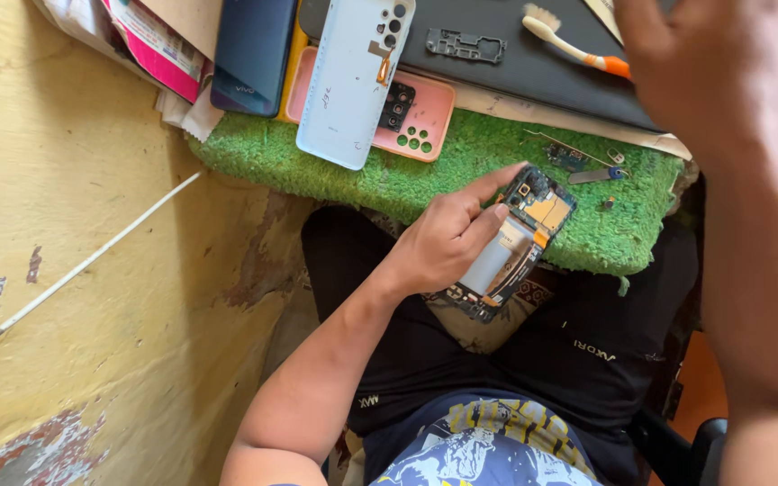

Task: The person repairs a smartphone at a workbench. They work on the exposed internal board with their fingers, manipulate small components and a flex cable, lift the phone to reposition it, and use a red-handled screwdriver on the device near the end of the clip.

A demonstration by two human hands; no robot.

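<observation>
My left hand (447,238) grips an opened phone (520,243) with its back cover off, showing the circuit board, battery and orange ribbon parts. The phone rests tilted on the near edge of a green grass-like mat (353,166), partly over my lap. My right hand (686,54) is raised close to the camera at the upper right, blurred, fingers spread, holding nothing that I can see.
A pale blue phone back cover (353,81) lies over a pink phone case (416,112) and a dark blue phone (249,49). A toothbrush (569,40) and a small metal frame (465,45) lie on a black mat (515,72). Small parts (587,166) sit on the green mat. A yellow wall (74,270) is at left.
</observation>
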